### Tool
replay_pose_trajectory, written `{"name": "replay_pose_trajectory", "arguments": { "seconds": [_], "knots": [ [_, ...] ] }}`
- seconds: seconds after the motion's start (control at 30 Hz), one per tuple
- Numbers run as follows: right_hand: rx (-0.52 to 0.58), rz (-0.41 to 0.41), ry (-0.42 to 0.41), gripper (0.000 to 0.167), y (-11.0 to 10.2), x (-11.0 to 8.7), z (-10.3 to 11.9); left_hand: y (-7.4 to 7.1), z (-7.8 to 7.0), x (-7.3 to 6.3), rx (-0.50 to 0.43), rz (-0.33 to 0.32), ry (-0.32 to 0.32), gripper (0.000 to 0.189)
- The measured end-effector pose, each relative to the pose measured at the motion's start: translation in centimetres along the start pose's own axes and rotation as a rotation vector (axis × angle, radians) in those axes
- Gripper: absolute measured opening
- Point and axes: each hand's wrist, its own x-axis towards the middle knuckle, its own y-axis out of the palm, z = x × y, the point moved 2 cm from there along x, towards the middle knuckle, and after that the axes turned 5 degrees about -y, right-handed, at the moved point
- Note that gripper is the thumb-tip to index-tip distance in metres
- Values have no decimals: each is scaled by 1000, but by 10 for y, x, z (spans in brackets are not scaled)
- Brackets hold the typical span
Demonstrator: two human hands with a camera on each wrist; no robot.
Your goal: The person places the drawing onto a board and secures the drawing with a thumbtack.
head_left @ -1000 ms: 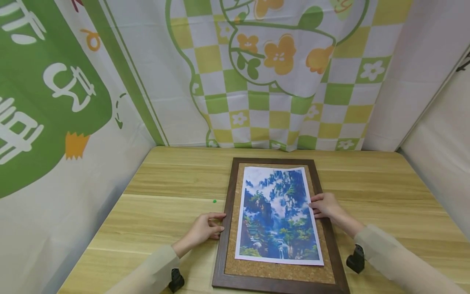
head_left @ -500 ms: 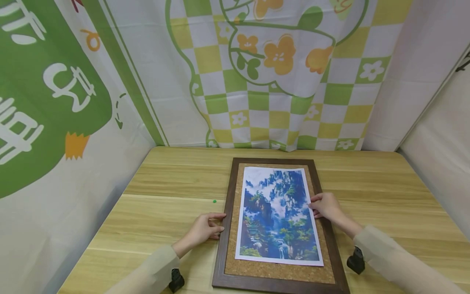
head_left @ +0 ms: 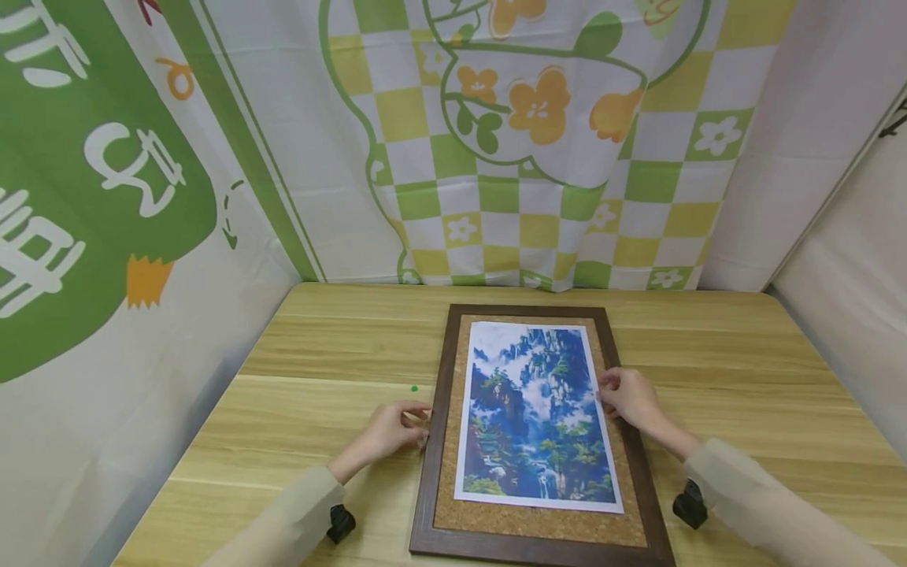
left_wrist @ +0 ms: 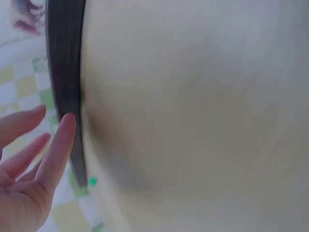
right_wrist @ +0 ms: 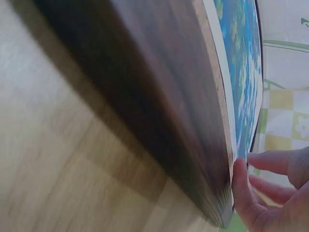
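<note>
A printed landscape picture (head_left: 538, 417) of blue mountains and a waterfall lies on a cork board (head_left: 538, 524) with a dark brown wooden frame (head_left: 442, 394). At the frame's left side is my left hand (head_left: 388, 429), fingers loosely bent and apart, fingertips close to the outer edge; the left wrist view shows nothing held. My right hand (head_left: 633, 396) reaches over the frame's right side, its fingertips at the picture's right edge. In the right wrist view the thumb (right_wrist: 244, 193) and index finger (right_wrist: 273, 161) stand slightly parted there; contact with the paper is unclear.
The board lies on a light wooden table (head_left: 333, 346). A small green dot (head_left: 414, 388) is on the tabletop left of the frame. A patterned cloth (head_left: 524, 197) hangs behind the table, and a green-and-white cloth (head_left: 142, 197) hangs on the left.
My left hand has drawn slightly left, away from the frame. The right hand's fingers have lifted and loosened a little at the picture's edge. Picture and board stay practically in place.
</note>
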Motion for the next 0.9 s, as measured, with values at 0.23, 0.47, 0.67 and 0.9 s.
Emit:
{"name": "replay_pose_trajectory", "arguments": {
  "seconds": [0.23, 0.47, 0.67, 0.9],
  "knots": [
    [-145, 30, -219, 20, -7, -2, -4, -29, -8, 11, 160, -115, 28, 24],
    [-253, 50, -396, 18, -4, -14, -6, -43, -9, 25, 197, -170, 51, 21],
    [-307, 70, -507, 28, -2, -21, -7, -44, -4, 35, 252, -169, 32, 20],
    [-310, 110, -565, 33, 1, -26, -10, -41, 1, 40, 292, -125, 20, 19]
  ]
}}
